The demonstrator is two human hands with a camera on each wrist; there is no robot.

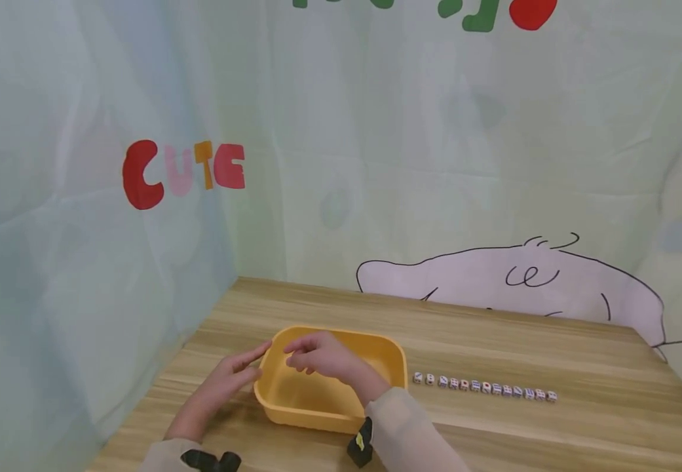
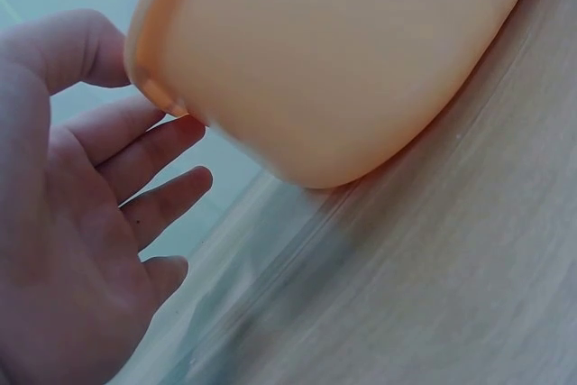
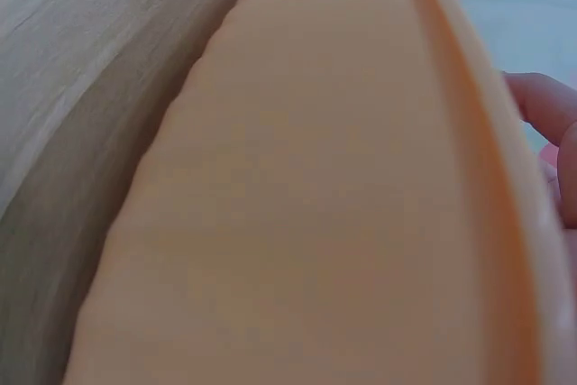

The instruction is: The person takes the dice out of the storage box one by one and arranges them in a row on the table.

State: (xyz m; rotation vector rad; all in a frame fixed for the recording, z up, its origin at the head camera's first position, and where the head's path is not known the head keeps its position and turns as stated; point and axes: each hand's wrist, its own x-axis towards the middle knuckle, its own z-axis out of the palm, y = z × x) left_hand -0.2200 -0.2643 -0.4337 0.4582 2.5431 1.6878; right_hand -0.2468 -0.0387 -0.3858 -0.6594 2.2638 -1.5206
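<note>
A yellow plastic bin (image 1: pixel 311 418) stands on the wooden table. Beside its left rim is my left hand (image 1: pixel 225 383), with fairly straight fingers. The left wrist view shows that hand's fingertips (image 2: pixel 185 130) touching the rim from outside. My right hand (image 1: pixel 329 360) hovers over the bin's interior with loosely bent fingers, and I see nothing between them. In the right wrist view the bin's wall (image 3: pixel 288 169) hides most of that hand, leaving part of its fingers (image 3: pixel 541 105) visible past the rim. To the right of the bin, several small white dice (image 1: pixel 486 387) form a row.
The wooden table (image 1: pixel 600 432) meets a printed cloth backdrop (image 1: pixel 435 164) at the back and left. Colored letters and a cartoon outline decorate the cloth. Black straps (image 1: pixel 361 442) sit at both wrists, over light sleeves.
</note>
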